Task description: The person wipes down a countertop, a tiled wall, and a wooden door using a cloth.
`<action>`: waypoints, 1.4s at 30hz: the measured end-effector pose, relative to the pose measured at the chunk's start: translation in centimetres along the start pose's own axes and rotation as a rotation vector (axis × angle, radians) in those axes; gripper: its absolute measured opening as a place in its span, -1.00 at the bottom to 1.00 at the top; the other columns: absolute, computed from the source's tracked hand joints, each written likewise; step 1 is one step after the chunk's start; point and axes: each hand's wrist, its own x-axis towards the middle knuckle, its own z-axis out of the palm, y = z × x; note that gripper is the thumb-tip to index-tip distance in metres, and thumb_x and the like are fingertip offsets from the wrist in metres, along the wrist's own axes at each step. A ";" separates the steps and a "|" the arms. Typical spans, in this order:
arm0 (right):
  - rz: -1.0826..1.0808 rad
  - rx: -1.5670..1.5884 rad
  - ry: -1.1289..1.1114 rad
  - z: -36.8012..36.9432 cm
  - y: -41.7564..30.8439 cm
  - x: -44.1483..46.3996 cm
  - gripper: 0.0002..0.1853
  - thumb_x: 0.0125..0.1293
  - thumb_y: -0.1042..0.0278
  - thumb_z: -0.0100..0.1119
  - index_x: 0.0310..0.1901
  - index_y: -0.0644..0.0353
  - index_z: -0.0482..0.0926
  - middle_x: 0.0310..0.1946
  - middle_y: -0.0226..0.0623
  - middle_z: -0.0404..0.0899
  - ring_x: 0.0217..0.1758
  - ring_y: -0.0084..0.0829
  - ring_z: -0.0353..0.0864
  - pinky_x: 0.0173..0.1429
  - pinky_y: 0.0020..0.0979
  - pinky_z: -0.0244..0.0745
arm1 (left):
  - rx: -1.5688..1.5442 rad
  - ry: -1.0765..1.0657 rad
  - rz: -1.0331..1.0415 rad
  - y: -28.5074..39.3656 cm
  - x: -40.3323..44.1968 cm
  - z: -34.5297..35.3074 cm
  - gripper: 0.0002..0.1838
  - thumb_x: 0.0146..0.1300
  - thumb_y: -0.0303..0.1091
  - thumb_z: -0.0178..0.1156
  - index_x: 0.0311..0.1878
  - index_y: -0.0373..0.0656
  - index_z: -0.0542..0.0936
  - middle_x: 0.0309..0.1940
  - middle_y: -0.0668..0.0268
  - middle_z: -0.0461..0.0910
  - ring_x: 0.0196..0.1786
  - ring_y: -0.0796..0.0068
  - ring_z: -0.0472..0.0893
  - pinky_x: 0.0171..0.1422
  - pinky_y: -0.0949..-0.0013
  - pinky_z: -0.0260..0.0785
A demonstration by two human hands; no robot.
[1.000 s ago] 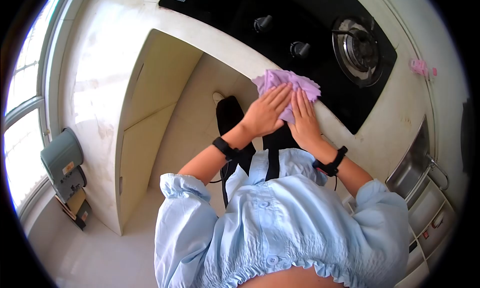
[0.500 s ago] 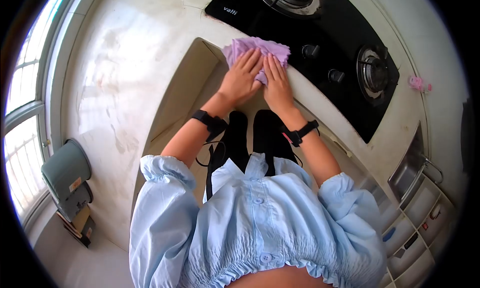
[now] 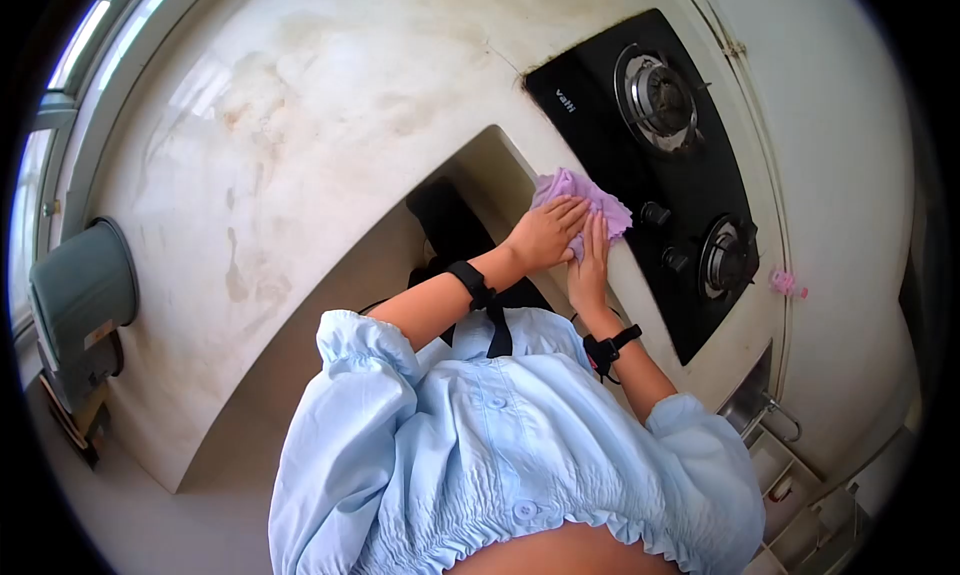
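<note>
A crumpled purple cloth [image 3: 612, 209] lies on the counter's front strip, against the edge of the black gas stove [image 3: 597, 135]. My left hand [image 3: 549, 232] rests flat on the cloth, its fingers stretched forward. Beside it, my right hand [image 3: 590, 262] also presses on the cloth with straight fingers. The two hands touch or nearly touch, and neither is wrapped around the cloth. The cloth's underside is hidden. A stove knob [image 3: 655, 214] sits just right of the cloth.
The pale, stained counter [image 3: 300, 165] bends around an inner corner beside me. Two burners sit on the stove, with a small pink object [image 3: 787, 283] behind it. Grey-green containers [image 3: 85, 285] stand by the window at left. A sink [image 3: 745, 405] lies at lower right.
My view has turned and shifted, so the stove, counter and hands appear lower and farther right. Both hands stay flat on the purple cloth by the stove's front edge.
</note>
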 end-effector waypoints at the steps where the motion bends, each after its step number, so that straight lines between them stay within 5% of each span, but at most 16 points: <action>1: -0.049 0.010 -0.013 0.5 -1.0 2.0 -0.26 0.19 0.55 0.06 0.43 0.28 0.06 0.48 0.00 -0.05 0.55 -0.02 -0.13 0.55 -0.10 -0.19 | 0.033 0.005 -0.043 -1.5 -0.1 -1.2 -0.26 0.08 -0.10 0.10 0.33 -0.26 0.32 0.38 0.16 0.27 0.45 0.32 0.20 0.57 0.27 -0.10; 7: -0.309 0.130 -0.045 4.8 -8.7 15.6 -0.29 0.21 0.50 0.07 0.42 0.26 0.11 0.45 -0.02 0.05 0.52 -0.01 -0.04 0.53 -0.13 -0.10 | 0.266 0.023 -0.250 -12.0 -1.3 -11.1 -0.35 0.18 -0.12 -0.02 0.30 -0.34 0.35 0.32 0.06 0.34 0.41 0.26 0.28 0.58 0.23 -0.14; 14: -0.720 0.043 -0.194 12.2 -21.5 27.1 -0.24 0.13 0.35 0.21 0.39 0.23 0.17 0.42 -0.04 0.09 0.50 -0.09 0.04 0.52 -0.16 -0.01 | 0.259 0.185 -0.690 -21.3 -10.6 -18.8 -0.33 0.22 -0.25 -0.09 0.42 -0.24 0.18 0.47 0.16 0.10 0.51 0.25 0.07 0.57 0.19 -0.14; 21: -0.955 0.016 -0.583 8.8 -22.2 22.2 -0.06 -0.02 0.34 0.28 0.44 0.19 0.06 0.46 -0.04 0.00 0.53 -0.10 -0.04 0.52 -0.13 -0.05 | 0.262 -0.016 -0.857 -12.5 -15.5 -18.2 -0.13 0.03 -0.12 0.09 0.41 -0.37 0.14 0.49 0.04 -0.01 0.54 0.14 -0.05 0.58 0.08 -0.28; 27: -0.937 0.003 -0.881 5.3 -19.5 22.3 -0.11 0.05 0.32 0.24 0.45 0.16 0.07 0.47 -0.06 -0.01 0.54 -0.12 -0.04 0.52 -0.12 -0.02 | 0.068 0.053 -0.873 -8.8 -13.5 -15.2 -0.05 0.13 0.07 0.13 0.39 -0.49 0.08 0.46 -0.14 -0.05 0.54 -0.06 -0.10 0.57 0.01 -0.27; 38: -1.184 -0.158 -0.468 18.9 -31.0 42.0 -0.20 0.23 0.16 0.08 0.45 0.21 -0.01 0.49 -0.09 -0.08 0.55 -0.12 -0.07 0.52 -0.15 0.00 | 0.501 0.216 -0.956 -32.4 -13.3 -23.3 -0.14 0.23 -0.02 0.09 0.45 -0.33 0.04 0.50 0.05 -0.07 0.55 0.15 -0.09 0.58 0.13 -0.23; 42: -1.149 -0.167 -0.518 19.4 -32.4 43.4 -0.21 0.24 0.16 0.06 0.45 0.22 0.01 0.48 -0.04 -0.07 0.55 -0.10 -0.08 0.53 -0.11 -0.04 | 0.441 0.178 -0.972 -34.1 -14.2 -24.6 -0.18 0.20 -0.16 0.09 0.47 -0.24 0.03 0.51 0.07 -0.09 0.55 0.15 -0.10 0.58 0.11 -0.22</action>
